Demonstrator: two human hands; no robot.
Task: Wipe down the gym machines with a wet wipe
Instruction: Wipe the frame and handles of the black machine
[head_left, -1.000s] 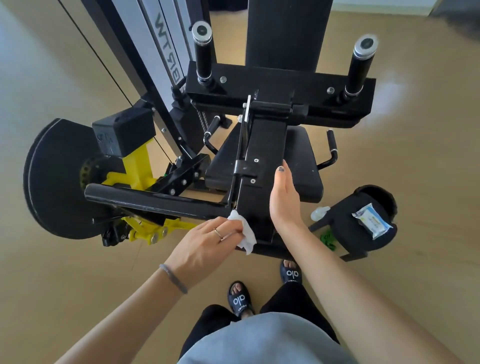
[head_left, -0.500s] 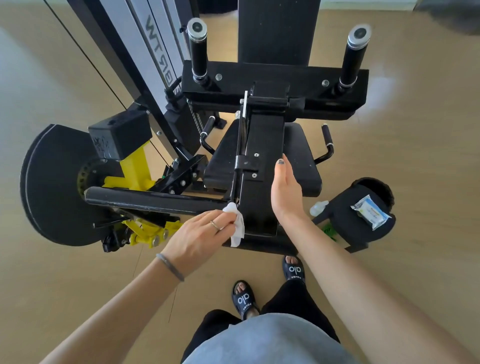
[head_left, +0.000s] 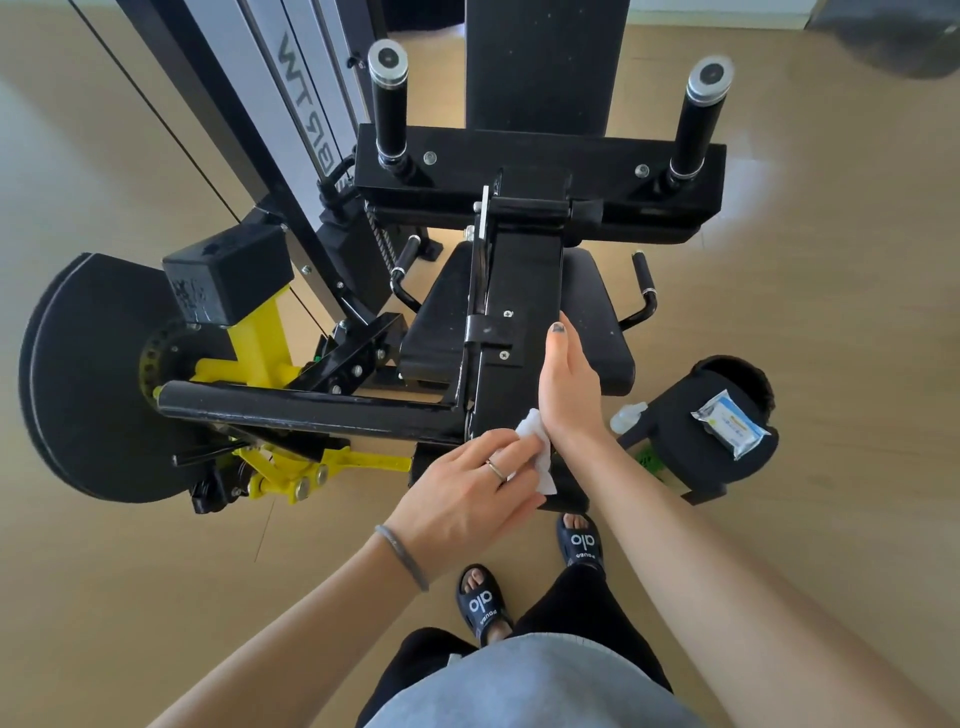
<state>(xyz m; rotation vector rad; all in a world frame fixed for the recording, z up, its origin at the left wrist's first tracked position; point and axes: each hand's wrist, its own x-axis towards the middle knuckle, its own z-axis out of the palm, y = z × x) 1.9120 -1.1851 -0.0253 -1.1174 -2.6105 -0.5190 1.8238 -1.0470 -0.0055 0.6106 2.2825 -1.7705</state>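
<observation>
Wood flooring surrounds a black gym machine (head_left: 524, 291); its pad is steadied by the flat right hand (head_left: 569, 384) while a wet wipe (head_left: 537, 447) is pinched and rubbed by the left hand (head_left: 467, 493).

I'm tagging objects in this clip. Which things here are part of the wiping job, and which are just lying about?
Part of the job:
- wet wipe, held in the left hand
- black upright pad, steadied by the right hand
- padded arm bar
- seat

Lying about:
- wipes packet on the black stool
- white bottle on the floor
</observation>
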